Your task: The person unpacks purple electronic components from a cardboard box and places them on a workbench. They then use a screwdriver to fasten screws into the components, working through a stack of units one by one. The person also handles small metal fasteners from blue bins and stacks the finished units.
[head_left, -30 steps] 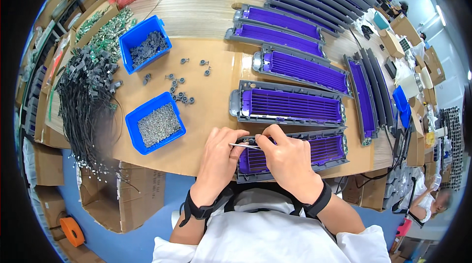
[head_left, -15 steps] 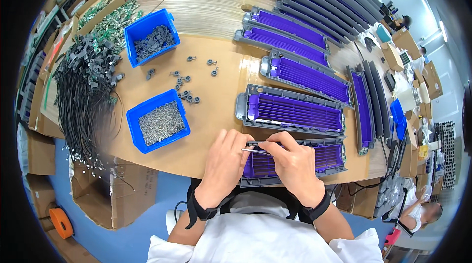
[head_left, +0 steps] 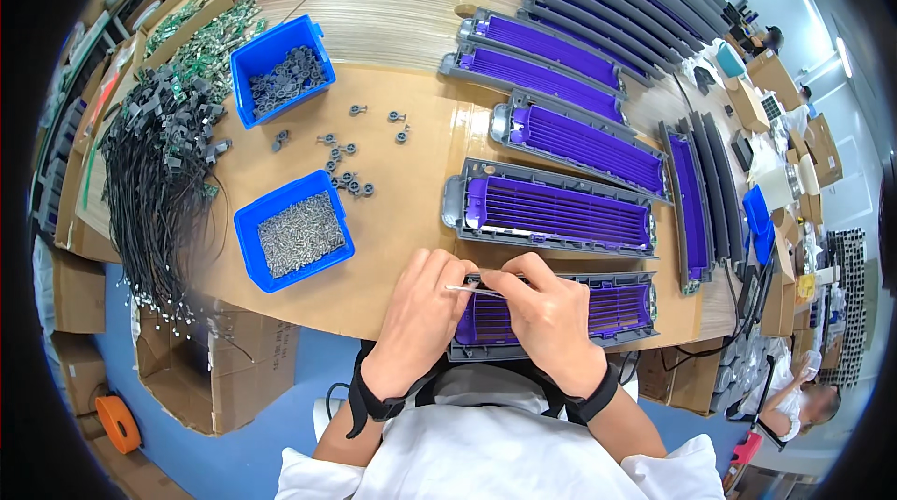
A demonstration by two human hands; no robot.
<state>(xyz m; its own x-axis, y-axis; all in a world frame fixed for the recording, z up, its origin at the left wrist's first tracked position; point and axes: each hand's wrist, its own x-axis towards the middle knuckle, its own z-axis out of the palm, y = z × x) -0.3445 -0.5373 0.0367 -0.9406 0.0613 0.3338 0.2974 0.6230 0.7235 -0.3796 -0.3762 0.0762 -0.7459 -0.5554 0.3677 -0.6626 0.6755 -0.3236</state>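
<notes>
Nearest to me on the table lies a grey housing with a purple slatted inner part (head_left: 617, 304). My right hand (head_left: 551, 322) is closed in a pinch over its left portion, gripping a slim silvery metal tool (head_left: 472, 290) that points left. My left hand (head_left: 420, 313) rests at the housing's left end, its fingers curled and pressed together close to my right fingertips. Whatever those left fingers hold, if anything, is hidden. Just beyond sits a similar grey and purple housing (head_left: 561, 210).
A blue bin of small metal screws (head_left: 301, 234) and a blue bin of grey round parts (head_left: 285, 84) stand to the left, with loose grey parts (head_left: 341, 164) nearby. Bundled black cables (head_left: 154, 192) hang over the left edge. More housings (head_left: 589, 154) lie farther back.
Both hands have shifted slightly left relative to the view, and my right fingers have tilted a little around the metal tool. The housing stays under them.
</notes>
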